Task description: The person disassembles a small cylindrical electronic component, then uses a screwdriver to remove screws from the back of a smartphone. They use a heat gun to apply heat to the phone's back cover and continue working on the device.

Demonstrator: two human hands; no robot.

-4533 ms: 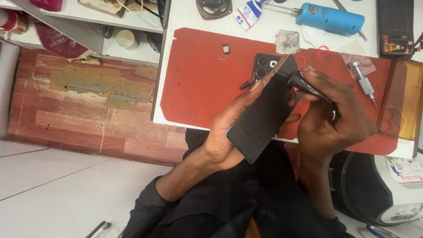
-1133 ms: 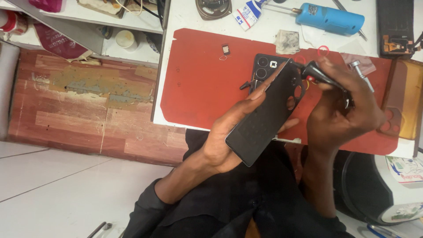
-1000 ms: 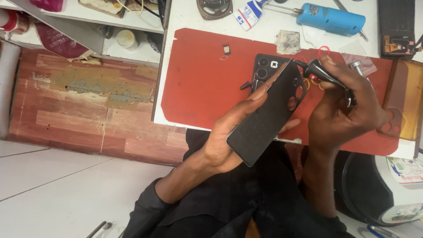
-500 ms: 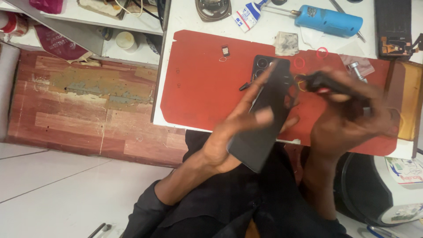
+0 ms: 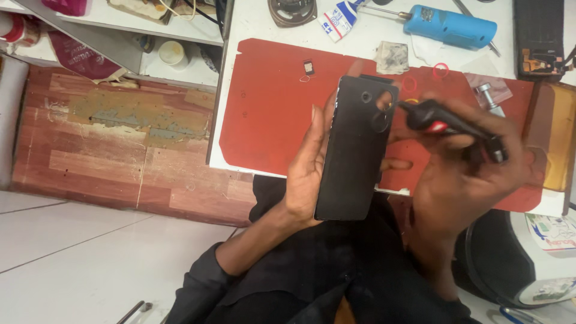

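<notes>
My left hand (image 5: 307, 165) holds a black phone back panel (image 5: 354, 150) upright over the red work mat (image 5: 270, 102), fingers along its left edge. The panel has round camera cut-outs near its top. My right hand (image 5: 465, 171) grips a black-and-red screwdriver (image 5: 447, 123), its tip pointing left at the panel's upper right corner by the cut-outs. Both hands hover above the front edge of the table and my dark-clothed lap.
A blue electric screwdriver (image 5: 450, 25) lies at the back of the white table. A dark phone (image 5: 539, 37) sits at the far right, a small SIM tray (image 5: 308, 67) on the mat, a metal part (image 5: 487, 96) nearby. A shelf (image 5: 150, 36) with clutter is to the left.
The panel has turned from a slant to nearly upright and now hides the camera module on the mat. My right hand with the screwdriver shifted slightly right and lower.
</notes>
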